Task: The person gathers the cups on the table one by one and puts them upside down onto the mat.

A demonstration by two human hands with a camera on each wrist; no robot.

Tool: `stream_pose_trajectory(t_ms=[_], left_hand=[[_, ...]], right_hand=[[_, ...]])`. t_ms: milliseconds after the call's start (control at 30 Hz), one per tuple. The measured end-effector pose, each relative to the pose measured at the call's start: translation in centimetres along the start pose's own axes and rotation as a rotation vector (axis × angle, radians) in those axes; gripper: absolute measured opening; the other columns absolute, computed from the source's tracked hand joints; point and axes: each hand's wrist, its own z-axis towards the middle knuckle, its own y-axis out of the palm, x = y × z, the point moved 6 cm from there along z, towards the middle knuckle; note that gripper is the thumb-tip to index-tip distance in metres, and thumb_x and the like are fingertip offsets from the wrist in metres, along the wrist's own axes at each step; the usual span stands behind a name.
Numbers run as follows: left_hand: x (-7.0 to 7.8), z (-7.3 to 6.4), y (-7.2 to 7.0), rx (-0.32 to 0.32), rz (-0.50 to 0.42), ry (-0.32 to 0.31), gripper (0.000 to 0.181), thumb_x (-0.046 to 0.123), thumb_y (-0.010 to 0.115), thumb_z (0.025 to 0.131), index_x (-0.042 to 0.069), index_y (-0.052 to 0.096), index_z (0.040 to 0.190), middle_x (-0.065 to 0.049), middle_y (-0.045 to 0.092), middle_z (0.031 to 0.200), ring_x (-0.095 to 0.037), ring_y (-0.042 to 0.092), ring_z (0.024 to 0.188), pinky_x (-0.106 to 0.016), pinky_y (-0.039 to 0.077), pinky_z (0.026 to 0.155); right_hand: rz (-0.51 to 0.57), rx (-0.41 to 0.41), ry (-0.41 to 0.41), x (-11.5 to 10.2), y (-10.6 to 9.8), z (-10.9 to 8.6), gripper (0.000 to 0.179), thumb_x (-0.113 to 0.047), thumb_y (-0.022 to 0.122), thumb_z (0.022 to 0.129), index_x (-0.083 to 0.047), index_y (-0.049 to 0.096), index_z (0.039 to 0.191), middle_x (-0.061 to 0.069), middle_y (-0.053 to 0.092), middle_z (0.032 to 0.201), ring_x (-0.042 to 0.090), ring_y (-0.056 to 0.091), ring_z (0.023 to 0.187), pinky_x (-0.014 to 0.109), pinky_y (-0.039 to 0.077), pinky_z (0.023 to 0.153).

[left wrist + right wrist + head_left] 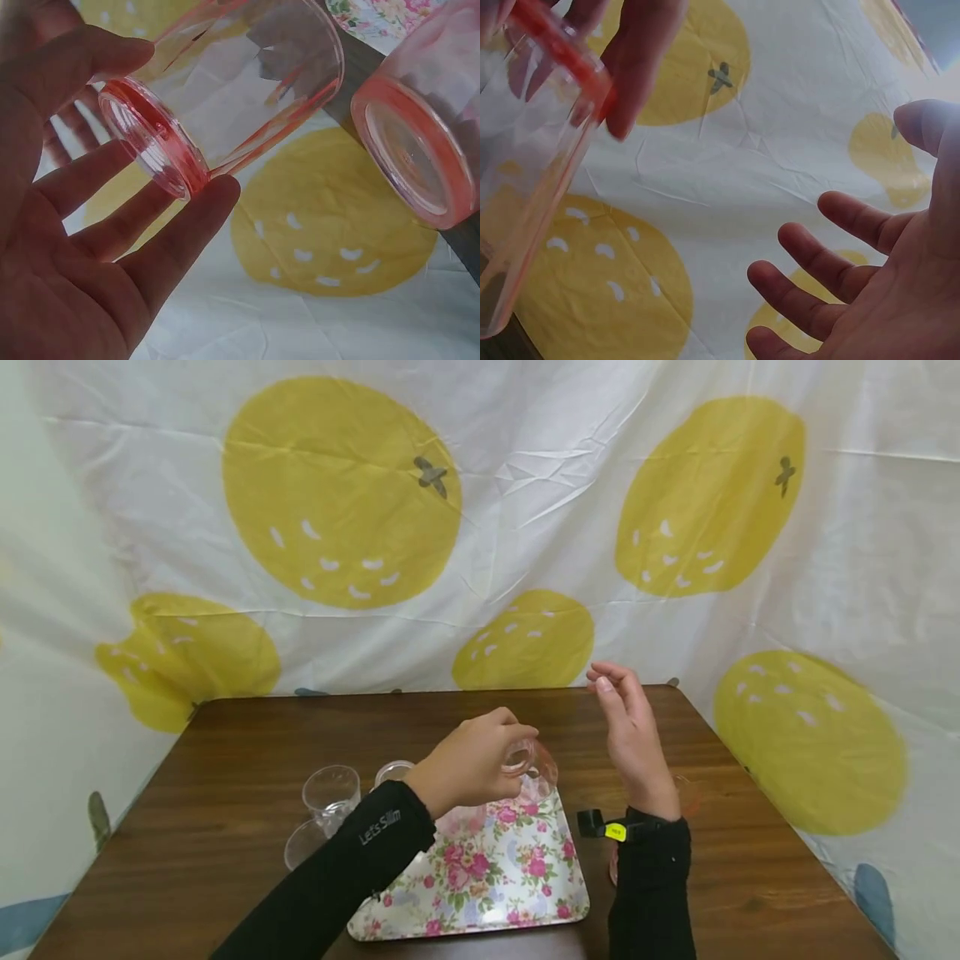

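One pink-based cup [546,766] tilts at the centre of the head view, just right of the middle, its clear wall angled toward the lower right. I grip it near the base between the thumb and fingers of my left hand [472,760]. My right hand [636,743], to the right of it, holds nothing; its fingers are spread loosely, apart from the cup. Below, at lower centre, lies a flowered tray [517,868], its upper right corner partly behind the cup. At the right edge of the left wrist view shows a second cup [450,142], also pink at the base. Clear cups [331,787] stand left of centre, some partly covered by my black left sleeve [322,885]. Under everything is a brown wooden table [750,860], and across the upper frame hangs a white cloth [532,527] printed with yellow fruit.
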Motion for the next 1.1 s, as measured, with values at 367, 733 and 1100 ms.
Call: stream_pose_trajectory(t_ms=[367,733,1100], left_hand=[[-0.3,1.9,1.7,-0.120,0.102,-0.041,0.063,0.025,0.083,0.080,0.011,0.063,0.138,-0.007,0.062,0.116,-0.014,0.059,0.084,-0.024,0.051,0.073],[-0.7,1.8,3.7,-0.150,0.179,-0.073,0.058,0.027,0.086,0.080,0.011,0.068,0.132,-0.011,0.063,0.117,-0.023,0.068,0.093,-0.031,0.059,0.083],[-1.3,1.9,5.2,-0.147,0.209,-0.040,0.046,0.025,0.085,0.079,0.011,0.072,0.121,-0.011,0.065,0.112,-0.025,0.068,0.091,-0.031,0.058,0.081]], right_hand=[[-0.025,0.006,0.000,0.1,0.1,0.2,0.046,-0.030,0.040,0.110,0.001,0.040,0.145,0.019,0.047,0.143,0.028,0.044,0.134,0.048,0.030,0.118],[-0.052,0.011,0.002,0.3,0.0,0.3,0.046,-0.030,0.040,0.110,0.000,0.041,0.145,0.020,0.046,0.144,0.038,0.042,0.137,0.051,0.029,0.119],[-0.060,-0.007,0.012,0.5,0.0,0.2,0.047,-0.031,0.040,0.110,-0.001,0.040,0.146,0.020,0.045,0.146,0.040,0.040,0.140,0.055,0.028,0.119]])
